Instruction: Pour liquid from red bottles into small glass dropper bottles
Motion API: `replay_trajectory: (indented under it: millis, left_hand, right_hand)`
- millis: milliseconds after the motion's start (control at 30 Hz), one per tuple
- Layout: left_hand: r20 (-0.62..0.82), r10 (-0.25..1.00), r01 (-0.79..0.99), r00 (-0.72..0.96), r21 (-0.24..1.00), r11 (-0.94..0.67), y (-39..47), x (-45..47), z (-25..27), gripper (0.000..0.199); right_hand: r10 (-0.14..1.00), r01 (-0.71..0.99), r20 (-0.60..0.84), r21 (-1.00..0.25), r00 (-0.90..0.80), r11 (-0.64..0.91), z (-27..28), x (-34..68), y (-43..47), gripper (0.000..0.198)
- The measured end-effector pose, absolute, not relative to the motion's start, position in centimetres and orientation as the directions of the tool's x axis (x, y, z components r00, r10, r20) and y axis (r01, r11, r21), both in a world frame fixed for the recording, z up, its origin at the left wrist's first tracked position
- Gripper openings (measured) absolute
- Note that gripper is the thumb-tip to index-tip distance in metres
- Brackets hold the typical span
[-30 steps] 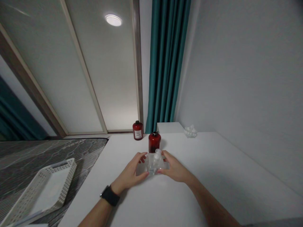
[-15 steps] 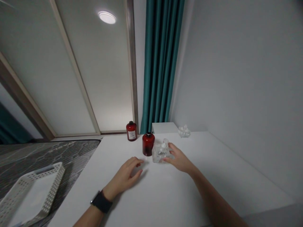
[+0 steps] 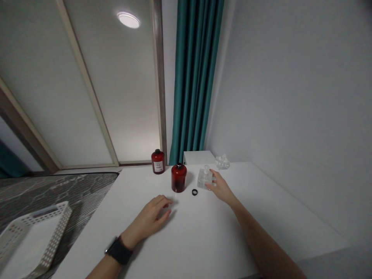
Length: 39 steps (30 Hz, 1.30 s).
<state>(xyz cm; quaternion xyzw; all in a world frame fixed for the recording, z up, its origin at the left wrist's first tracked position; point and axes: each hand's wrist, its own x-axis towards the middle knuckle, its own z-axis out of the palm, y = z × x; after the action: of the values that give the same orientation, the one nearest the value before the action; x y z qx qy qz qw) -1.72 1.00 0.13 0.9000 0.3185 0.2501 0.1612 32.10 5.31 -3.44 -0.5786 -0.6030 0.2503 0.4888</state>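
Observation:
My right hand (image 3: pixel 222 189) has its thumb and fingers around the right side of a clear square glass bottle (image 3: pixel 203 179), which stands upright or nearly so on the white table. In front of and left of that bottle lies a small black ring (image 3: pixel 194 192). A dark red bottle (image 3: pixel 178 179) with a black neck stands just left of the ring. My left hand (image 3: pixel 151 216), with a dark watch on its wrist, hovers low over the table, fingers curved apart and nothing in them. Its fingertips are nearest to the red bottle.
Another red bottle (image 3: pixel 158 162), with a white label, stands at the table's back edge. A white box (image 3: pixel 199 157) and a clear glass piece (image 3: pixel 222 162) are at the back right, near the wall. A white perforated basket (image 3: pixel 55 232) sits lower left, beside the table (image 3: pixel 186 244).
My right hand has moved the clear glass bottle right and a little back, away from the red bottle. The black ring has come into sight. My left hand keeps nearly the same pose.

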Motion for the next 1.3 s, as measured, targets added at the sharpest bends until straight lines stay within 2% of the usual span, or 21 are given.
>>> replay_trajectory:
  millis: [300, 600, 667, 800, 900, 1000, 1133, 1233, 1300]
  left_hand:
    - [0.338, 0.657, 0.502, 0.674, 0.444, -0.743, 1.0, -1.7, 0.0, 0.016]
    - [0.322, 0.674, 0.509, 0.664, 0.466, -0.724, 1.1, -1.7, 0.0, 0.017]
    - [0.323, 0.677, 0.511, 0.662, 0.467, -0.722, 1.1, -1.7, 0.0, 0.017]
    - [0.333, 0.678, 0.508, 0.656, 0.469, -0.722, 1.1, -1.7, 0.0, 0.017]
    - [0.343, 0.687, 0.499, 0.640, 0.495, -0.712, 1.0, -1.6, 0.1, 0.017]
    - [0.361, 0.727, 0.479, 0.585, 0.569, -0.668, 0.8, -1.3, 0.1, 0.019]
    - [0.404, 0.812, 0.458, 0.422, 0.678, -0.575, 1.2, -0.7, -0.5, 0.022]
    - [0.459, 0.844, 0.503, 0.275, 0.680, -0.534, 2.3, 0.0, -0.5, 0.031]
    - [0.486, 0.840, 0.520, 0.243, 0.666, -0.535, 3.4, 0.5, 0.1, 0.042]
  right_hand:
    - [0.930, 0.453, 0.309, -0.871, 0.197, 0.193, -5.6, 33.0, 6.3, 0.067]
    - [0.867, 0.561, 0.462, -0.775, 0.189, 0.291, -5.6, 32.5, 4.9, 0.069]
    - [0.831, 0.603, 0.513, -0.739, 0.216, 0.300, -4.8, 32.1, 4.1, 0.062]
    - [0.763, 0.654, 0.601, -0.679, 0.236, 0.332, -3.0, 30.3, 2.2, 0.031]
    - [0.781, 0.650, 0.611, -0.647, 0.131, 0.397, -2.2, 28.1, 1.0, 0.024]
    - [0.811, 0.620, 0.585, -0.631, -0.015, 0.466, -2.2, 25.9, 0.4, 0.030]
    - [0.825, 0.589, 0.544, -0.619, -0.156, 0.520, -2.9, 24.5, 0.3, 0.037]
    - [0.832, 0.584, 0.519, -0.621, -0.193, 0.523, -3.2, 24.6, 0.4, 0.039]
    - [0.840, 0.586, 0.506, -0.626, -0.198, 0.515, -3.3, 24.7, 0.5, 0.039]
